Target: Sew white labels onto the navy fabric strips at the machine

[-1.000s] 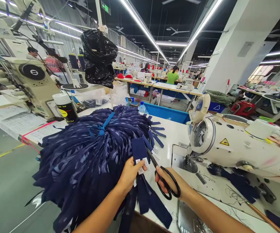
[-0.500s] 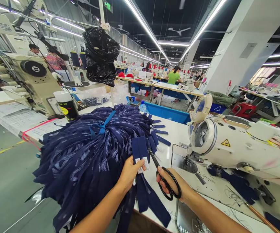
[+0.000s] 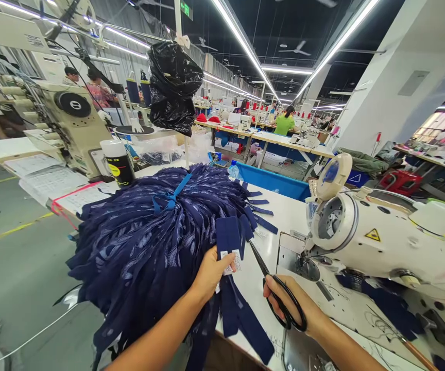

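My left hand (image 3: 210,270) pinches a navy fabric strip (image 3: 228,232) with a white printed label (image 3: 237,262) under the thumb. Black-handled scissors (image 3: 292,304) are in my right hand (image 3: 282,296), their dark blades pointing up and left toward the strip's right side. The blades look closed or nearly so. Beside my left hand spreads a big bundle of navy lace-patterned pieces (image 3: 149,237), tied at the top with a blue strip (image 3: 178,190). More navy strip ends (image 3: 249,330) hang below my left hand over the table edge.
A white sewing machine (image 3: 392,232) stands on the right of the white table (image 3: 264,245). Behind the bundle are a black-and-white spray can (image 3: 118,162), a black plastic bag (image 3: 174,87) on a pole and a blue bin (image 3: 269,180). Another machine (image 3: 70,118) stands at left.
My right hand has drawn the scissors slightly right and down, away from the strip. The left hand keeps its hold on the strip. The whole view has shifted a little.
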`<state>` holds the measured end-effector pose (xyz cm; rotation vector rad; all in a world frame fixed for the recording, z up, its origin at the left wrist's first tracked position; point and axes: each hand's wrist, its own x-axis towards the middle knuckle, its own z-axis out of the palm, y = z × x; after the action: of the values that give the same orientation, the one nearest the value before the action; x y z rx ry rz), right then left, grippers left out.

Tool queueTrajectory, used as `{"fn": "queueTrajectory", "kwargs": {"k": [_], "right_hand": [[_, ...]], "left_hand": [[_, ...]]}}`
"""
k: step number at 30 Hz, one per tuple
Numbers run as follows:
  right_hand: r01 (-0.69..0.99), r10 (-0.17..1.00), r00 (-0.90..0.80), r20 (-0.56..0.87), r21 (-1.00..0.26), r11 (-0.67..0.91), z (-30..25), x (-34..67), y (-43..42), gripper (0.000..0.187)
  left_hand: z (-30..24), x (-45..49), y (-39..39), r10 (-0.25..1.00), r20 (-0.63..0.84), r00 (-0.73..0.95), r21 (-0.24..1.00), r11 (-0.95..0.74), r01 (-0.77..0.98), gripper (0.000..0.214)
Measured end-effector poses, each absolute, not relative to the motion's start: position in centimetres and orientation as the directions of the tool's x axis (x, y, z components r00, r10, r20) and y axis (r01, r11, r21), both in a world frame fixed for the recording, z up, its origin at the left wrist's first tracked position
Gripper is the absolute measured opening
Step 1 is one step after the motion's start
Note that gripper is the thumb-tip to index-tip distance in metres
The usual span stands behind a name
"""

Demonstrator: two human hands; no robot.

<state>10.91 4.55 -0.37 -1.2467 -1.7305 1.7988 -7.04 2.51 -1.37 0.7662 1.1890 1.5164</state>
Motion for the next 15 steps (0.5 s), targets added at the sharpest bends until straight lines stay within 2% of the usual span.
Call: {"fn": "queueTrajectory", "kwargs": {"k": [6, 10, 15], "right_hand": [[0.555, 0.760, -0.559, -0.331, -0.831, 0.046, -0.4, 12.9, 4.6, 0.040], [0.622, 0.770, -0.578, -0.271, -0.757, 0.200, -0.6, 15.8, 4.4, 0.043], [0.741, 0.839, -0.489, -0.238, -0.621, 0.256, -1.5, 20.2, 3.6, 0.042]], "left_hand": [[-1.3, -7.2, 2.4, 0.960, -0.099, -0.263, 0.943, 0.006, -0.334, 0.024], [-1.2, -7.2, 2.5, 0.960, -0.102, -0.263, 0.942, 0.008, -0.336, 0.024], [-1.3, -7.2, 2.5, 0.958, -0.109, -0.264, 0.945, 0.018, -0.328, 0.026]]}}
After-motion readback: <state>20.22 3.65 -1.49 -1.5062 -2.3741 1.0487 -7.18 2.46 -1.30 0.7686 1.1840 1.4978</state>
